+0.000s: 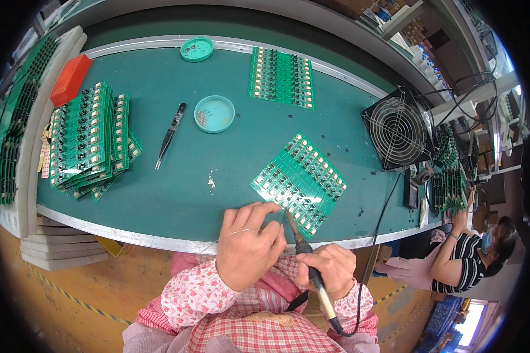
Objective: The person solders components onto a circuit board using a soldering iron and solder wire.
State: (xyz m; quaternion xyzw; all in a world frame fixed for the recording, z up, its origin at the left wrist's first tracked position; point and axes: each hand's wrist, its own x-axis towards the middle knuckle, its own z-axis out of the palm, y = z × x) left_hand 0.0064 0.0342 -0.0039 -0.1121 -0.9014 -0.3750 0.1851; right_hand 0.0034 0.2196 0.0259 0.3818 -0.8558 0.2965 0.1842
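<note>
Right hand: the hand was closed around the dark grip of the iron, thumb uppermost.
Left hand: the hand was curled at the near-left edge of the board; whether its fingertips pinched anything could not be told. A thin pale strand crossed it.
Iron: its tip pointed down at the board's near-left edge; contact was too small to confirm. It looked light and rigid, best held by the dark grip, since the metal ahead was probably hot. The cable likely tugged a little.
Board: it lay askew on the worktop, near its front edge. It seemed thin, light and stiff, apt to slide if nudged, with fragile small parts. The outer edges were the place to take hold, clear of the parts.
Left of the board: a dish of small bits, then tweezers, then a stack of boards beside a red box.
Beyond: 1 small dish and a group of boards.
Right: a fan stood upright.
</note>
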